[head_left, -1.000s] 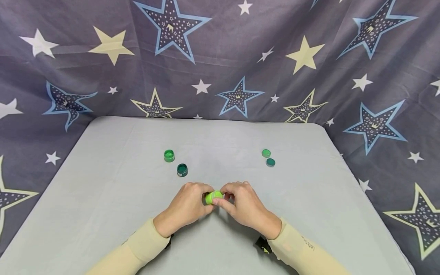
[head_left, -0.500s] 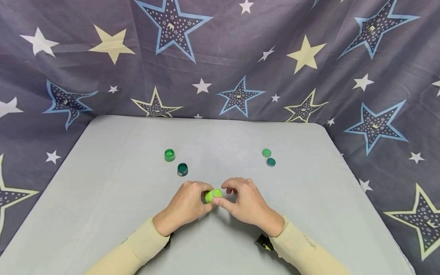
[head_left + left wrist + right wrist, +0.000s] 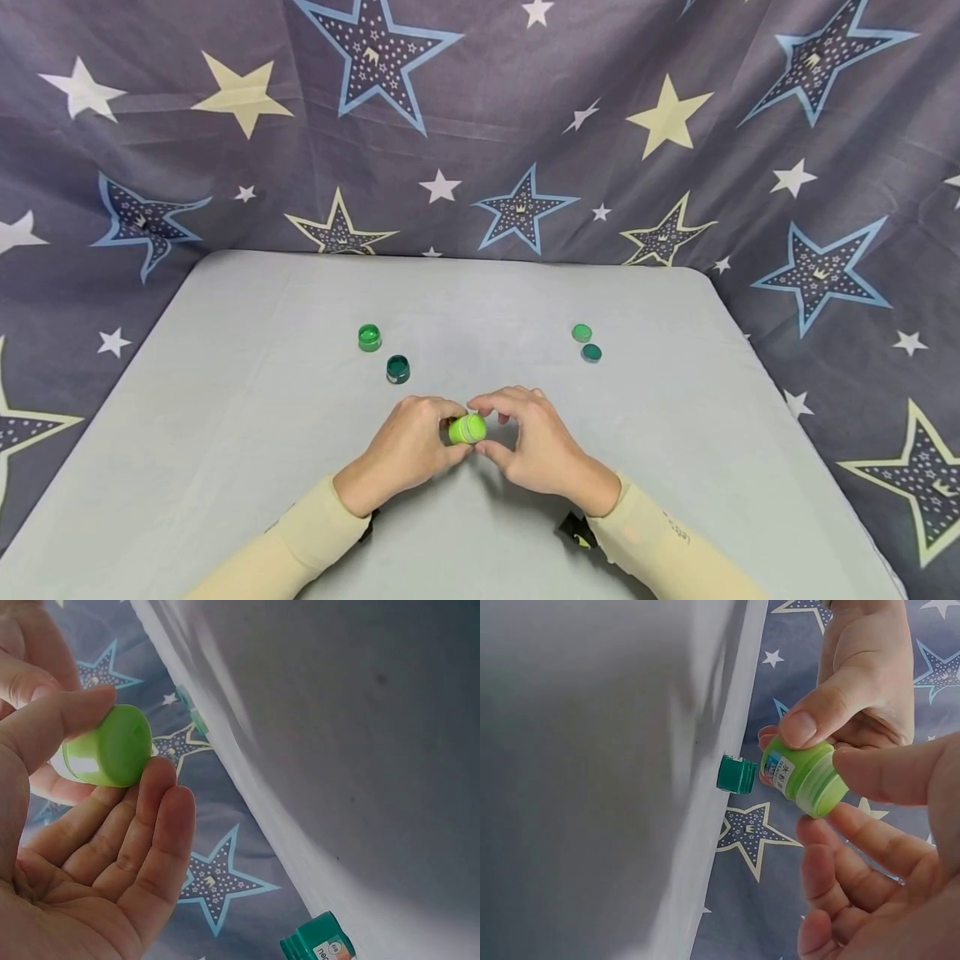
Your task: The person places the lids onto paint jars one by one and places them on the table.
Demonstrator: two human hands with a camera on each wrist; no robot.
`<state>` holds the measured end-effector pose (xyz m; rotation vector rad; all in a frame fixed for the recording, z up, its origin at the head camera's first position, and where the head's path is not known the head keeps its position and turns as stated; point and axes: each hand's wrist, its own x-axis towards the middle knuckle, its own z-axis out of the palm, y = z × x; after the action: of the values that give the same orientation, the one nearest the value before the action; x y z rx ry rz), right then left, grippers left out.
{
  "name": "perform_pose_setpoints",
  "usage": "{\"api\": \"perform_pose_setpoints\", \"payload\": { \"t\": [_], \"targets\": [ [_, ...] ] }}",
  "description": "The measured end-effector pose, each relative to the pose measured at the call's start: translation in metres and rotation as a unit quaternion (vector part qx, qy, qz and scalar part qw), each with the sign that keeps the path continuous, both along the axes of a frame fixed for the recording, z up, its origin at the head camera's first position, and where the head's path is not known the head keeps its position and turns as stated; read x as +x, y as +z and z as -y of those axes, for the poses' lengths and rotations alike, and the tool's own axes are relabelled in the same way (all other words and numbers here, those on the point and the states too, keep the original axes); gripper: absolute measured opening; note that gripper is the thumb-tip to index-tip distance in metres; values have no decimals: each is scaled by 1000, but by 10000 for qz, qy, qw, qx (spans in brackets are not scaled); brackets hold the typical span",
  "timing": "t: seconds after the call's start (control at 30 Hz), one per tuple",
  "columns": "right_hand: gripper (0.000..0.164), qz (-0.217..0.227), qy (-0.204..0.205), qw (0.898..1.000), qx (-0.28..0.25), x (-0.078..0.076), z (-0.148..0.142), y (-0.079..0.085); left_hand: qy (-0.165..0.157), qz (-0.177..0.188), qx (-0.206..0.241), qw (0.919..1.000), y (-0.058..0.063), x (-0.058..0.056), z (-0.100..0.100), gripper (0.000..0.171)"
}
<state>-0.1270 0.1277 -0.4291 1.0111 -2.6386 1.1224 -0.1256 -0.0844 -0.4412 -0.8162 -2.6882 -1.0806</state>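
My left hand [image 3: 408, 446] grips a lime-green paint jar [image 3: 462, 430] between thumb and fingers, tilted with its lid toward the right hand. In the right wrist view, the jar [image 3: 787, 771] carries a printed label and its lid [image 3: 821, 787] is on. Thumb and fingertips of my right hand [image 3: 540, 446] are at opposite edges of that lid, pinching it lightly. The base of the jar [image 3: 124, 746] faces the left wrist camera, which hides the lid. Beyond the left hand stand an open dark teal jar [image 3: 398, 370] and an open green jar [image 3: 369, 337].
Two loose lids, one green [image 3: 581, 333] and one teal [image 3: 591, 353], lie close together on the right of the grey-covered table [image 3: 480, 308]. A star-patterned cloth [image 3: 525, 125] hangs behind and beside the table.
My right fingers opened away from the lid, then came back around it, the thumb shifting to its near edge. The left hand has kept hold of the paint jar in the same place.
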Motion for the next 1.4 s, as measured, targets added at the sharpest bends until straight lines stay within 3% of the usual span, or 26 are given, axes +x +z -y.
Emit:
{"api": "perform_pose_setpoints", "payload": {
  "t": [0.77,1.4],
  "targets": [
    [20,101,-300,9995,3,1,4,-2,49,-2,77,10000,0,2,-1,23],
    [20,-122,-654,9978,78,-1,5,-7,26,-12,42,10000,3,3,-2,19]
  ]
}}
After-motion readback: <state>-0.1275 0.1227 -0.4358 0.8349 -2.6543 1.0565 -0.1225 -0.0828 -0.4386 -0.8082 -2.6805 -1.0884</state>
